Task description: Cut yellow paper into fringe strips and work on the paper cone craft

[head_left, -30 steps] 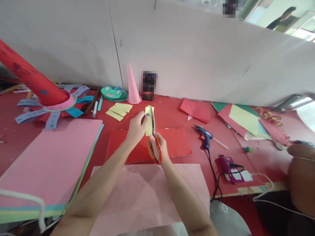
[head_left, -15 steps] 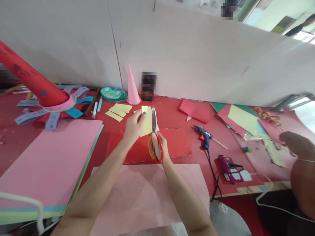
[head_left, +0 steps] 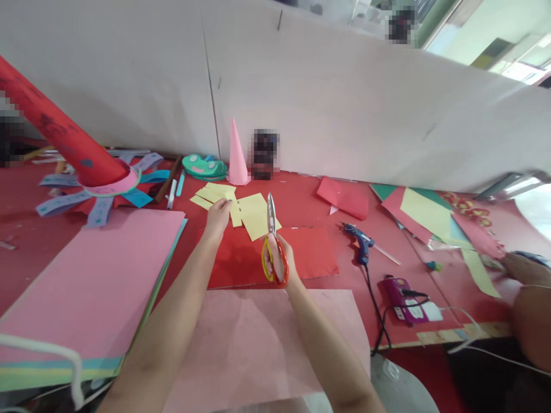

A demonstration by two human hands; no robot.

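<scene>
Left hand [head_left: 218,219] pinches a narrow yellow strip [head_left: 235,213] between thumb and fingers; the fingers cover its upper end. Loose yellow pieces [head_left: 207,193] lie just beyond and left of this hand, overlapping and partly masked by it, so the count is uncertain. Larger yellow sheet [head_left: 255,215] lies between the hands, slightly ahead; whether the strip touches its near edge, cannot tell.

Right hand [head_left: 289,252] grips the scissors [head_left: 271,221] by red-and-yellow handles, blades pointing away and looking closed. Fingers inside the loops are mostly hidden. Red board [head_left: 316,252] sits below both hands on the red table [head_left: 297,201], its left part covered by the left forearm. Pale pink sheet [head_left: 258,344] nearer the body, crossed by both forearms.

Ahead of the hands: pink cone [head_left: 237,158], upright; beside it a dark object [head_left: 264,154], pixelated, unidentifiable. Right of the right hand: blue glue gun [head_left: 361,242]. Far right, another person's hand [head_left: 523,268], blurred; its grasp unreadable. Far left, red tube [head_left: 69,135], cut off by the frame.
</scene>
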